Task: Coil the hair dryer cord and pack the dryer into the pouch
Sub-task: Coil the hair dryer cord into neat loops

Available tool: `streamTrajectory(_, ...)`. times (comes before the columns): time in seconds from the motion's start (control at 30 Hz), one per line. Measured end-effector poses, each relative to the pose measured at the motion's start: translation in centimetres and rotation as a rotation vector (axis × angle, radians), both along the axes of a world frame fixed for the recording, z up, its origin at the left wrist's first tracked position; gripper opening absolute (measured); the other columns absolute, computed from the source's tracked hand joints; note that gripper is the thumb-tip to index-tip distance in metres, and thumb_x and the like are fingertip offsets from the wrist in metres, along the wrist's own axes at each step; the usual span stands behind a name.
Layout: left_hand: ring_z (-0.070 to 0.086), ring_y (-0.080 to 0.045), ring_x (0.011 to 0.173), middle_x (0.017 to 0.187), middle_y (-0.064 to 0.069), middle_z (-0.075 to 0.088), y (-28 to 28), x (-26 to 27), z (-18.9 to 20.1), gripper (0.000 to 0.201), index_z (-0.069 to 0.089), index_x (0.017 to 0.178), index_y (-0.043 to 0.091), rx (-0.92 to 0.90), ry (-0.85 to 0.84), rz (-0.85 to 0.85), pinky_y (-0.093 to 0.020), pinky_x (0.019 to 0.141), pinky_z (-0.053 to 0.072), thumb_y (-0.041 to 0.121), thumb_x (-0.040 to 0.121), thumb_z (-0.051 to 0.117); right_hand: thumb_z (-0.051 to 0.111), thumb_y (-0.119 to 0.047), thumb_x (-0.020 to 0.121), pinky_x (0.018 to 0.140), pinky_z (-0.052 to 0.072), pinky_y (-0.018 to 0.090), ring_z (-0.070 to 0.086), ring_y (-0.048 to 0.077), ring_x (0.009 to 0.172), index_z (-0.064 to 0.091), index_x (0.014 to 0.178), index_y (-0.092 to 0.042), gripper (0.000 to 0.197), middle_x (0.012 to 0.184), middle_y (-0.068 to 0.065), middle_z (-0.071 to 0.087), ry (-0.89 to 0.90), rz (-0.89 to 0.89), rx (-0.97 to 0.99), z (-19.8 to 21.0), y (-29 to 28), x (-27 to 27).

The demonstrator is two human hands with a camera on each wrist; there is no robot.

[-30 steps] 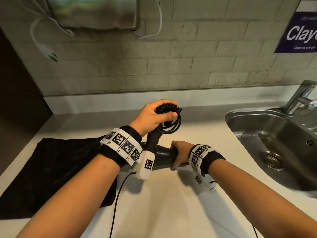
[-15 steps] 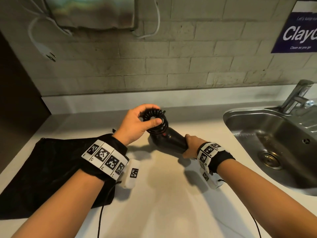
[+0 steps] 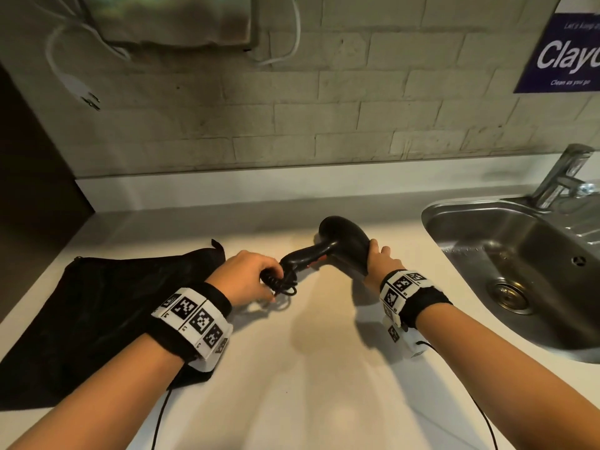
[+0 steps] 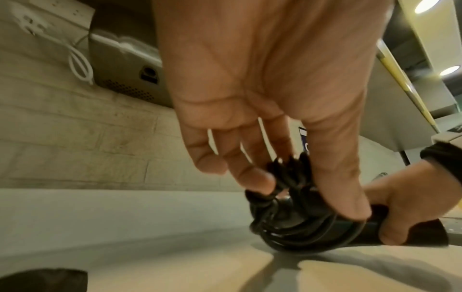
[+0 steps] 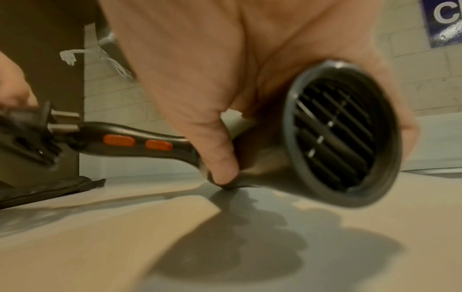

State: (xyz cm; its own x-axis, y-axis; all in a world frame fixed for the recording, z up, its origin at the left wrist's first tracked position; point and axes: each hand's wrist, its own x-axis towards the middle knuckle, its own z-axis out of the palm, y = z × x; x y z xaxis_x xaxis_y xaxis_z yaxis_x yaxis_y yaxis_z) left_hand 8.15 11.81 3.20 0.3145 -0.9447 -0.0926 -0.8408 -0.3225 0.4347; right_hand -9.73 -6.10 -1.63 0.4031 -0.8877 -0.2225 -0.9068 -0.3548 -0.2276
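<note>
A black hair dryer (image 3: 341, 245) hangs just above the white counter, its handle pointing left. My right hand (image 3: 378, 259) grips its barrel near the grilled nozzle (image 5: 342, 136). Two orange buttons (image 5: 135, 142) show on the handle. My left hand (image 3: 250, 277) holds the coiled black cord (image 3: 281, 282) bunched at the handle's end; in the left wrist view thumb and fingers pinch the coils (image 4: 295, 207). The plug's metal pins (image 5: 63, 120) stick out beside the handle. The black pouch (image 3: 107, 306) lies flat on the counter under my left forearm.
A steel sink (image 3: 519, 264) with a tap (image 3: 561, 177) sits at the right. A brick wall runs behind the counter, with a wall-mounted unit (image 3: 168, 17) and a dangling white cable with plug (image 3: 78, 86). Thin black wires (image 3: 160, 417) trail from my wristbands.
The dryer has swung round: its body now points to the far right and its handle left. My left hand with the cord coil came down toward the counter beside the pouch.
</note>
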Motion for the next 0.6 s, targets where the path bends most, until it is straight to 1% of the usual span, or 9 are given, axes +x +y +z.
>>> streamTrajectory(0.07, 0.060, -0.009, 0.081, 0.089, 0.012, 0.064, -0.4, 0.1, -0.9, 0.030, 0.068, 0.091, 0.030, 0.104, 0.005, -0.002, -0.028, 0.079, 0.050, 0.022, 0.064, 0.079, 0.055, -0.011, 0.082, 0.090, 0.047, 0.049, 0.051, 0.037, 0.104, 0.010, 0.140, -0.019, 0.074, 0.124, 0.015, 0.038, 0.014, -0.020, -0.030, -0.3, 0.2, 0.0)
streamTrajectory(0.1, 0.061, -0.012, 0.086, 0.095, 0.007, 0.065, -0.5, 0.0, -1.2, 0.028, 0.068, 0.092, 0.028, 0.135, 0.005, -0.004, -0.029, 0.083, 0.050, 0.024, 0.066, 0.078, 0.054, -0.011, 0.083, 0.090, 0.046, 0.049, 0.050, 0.036, 0.105, 0.009, 0.141, -0.019, 0.074, 0.125, 0.014, 0.038, 0.018, -0.030, -0.041, -0.5, 0.3, 0.0)
streamTrajectory(0.2, 0.062, -0.017, 0.092, 0.105, -0.001, 0.065, -1.0, 0.0, -1.7, 0.018, 0.068, 0.093, 0.023, 0.174, -0.028, -0.009, -0.031, 0.087, 0.050, 0.022, 0.076, 0.070, 0.054, -0.010, 0.083, 0.090, 0.045, 0.049, 0.049, 0.036, 0.107, 0.007, 0.140, -0.019, 0.075, 0.125, 0.014, 0.037, 0.033, -0.052, -0.055, -0.8, 0.6, 0.1)
streamTrajectory(0.27, 0.061, -0.019, 0.094, 0.107, -0.002, 0.065, -1.1, 0.1, -1.8, 0.017, 0.068, 0.095, 0.021, 0.193, -0.052, -0.004, -0.030, 0.086, 0.050, 0.018, 0.079, 0.066, 0.054, -0.010, 0.082, 0.089, 0.045, 0.049, 0.048, 0.036, 0.107, 0.007, 0.140, -0.019, 0.076, 0.124, 0.014, 0.037, 0.030, -0.064, -0.056, -0.9, 0.9, 0.2)
streamTrajectory(0.33, 0.061, -0.019, 0.094, 0.107, -0.002, 0.065, -1.2, 0.3, -1.9, 0.017, 0.069, 0.095, 0.021, 0.206, -0.051, 0.006, -0.030, 0.086, 0.049, 0.017, 0.079, 0.066, 0.055, -0.009, 0.082, 0.090, 0.045, 0.049, 0.048, 0.036, 0.107, 0.006, 0.141, -0.019, 0.077, 0.125, 0.014, 0.036, 0.018, -0.070, -0.050, -1.1, 1.0, 0.2)
streamTrajectory(0.47, 0.062, -0.020, 0.092, 0.102, -0.002, 0.065, -1.2, 0.5, -2.2, 0.011, 0.068, 0.088, 0.022, 0.211, -0.050, 0.046, -0.032, 0.086, 0.051, 0.019, 0.077, 0.068, 0.054, -0.009, 0.083, 0.092, 0.045, 0.048, 0.047, 0.037, 0.109, 0.003, 0.142, -0.018, 0.078, 0.129, 0.015, 0.034, 0.001, -0.082, -0.029, -1.2, 1.1, 0.3)
streamTrajectory(0.53, 0.062, -0.021, 0.091, 0.102, -0.002, 0.065, -1.3, 0.5, -2.5, 0.009, 0.067, 0.084, 0.021, 0.224, -0.048, 0.071, -0.031, 0.084, 0.051, 0.016, 0.077, 0.067, 0.053, -0.009, 0.084, 0.092, 0.045, 0.046, 0.047, 0.037, 0.110, 0.002, 0.142, -0.017, 0.079, 0.130, 0.015, 0.033, 0.001, -0.088, -0.026, -1.2, 1.3, 0.4)
streamTrajectory(0.6, 0.062, -0.022, 0.092, 0.103, -0.004, 0.065, -1.4, 0.6, -2.7, 0.010, 0.067, 0.083, 0.020, 0.250, -0.038, 0.091, -0.030, 0.084, 0.050, 0.011, 0.078, 0.064, 0.053, -0.009, 0.084, 0.089, 0.044, 0.043, 0.046, 0.037, 0.110, 0.001, 0.143, -0.017, 0.079, 0.130, 0.015, 0.032, 0.004, -0.081, -0.023, -1.2, 1.6, 0.4)
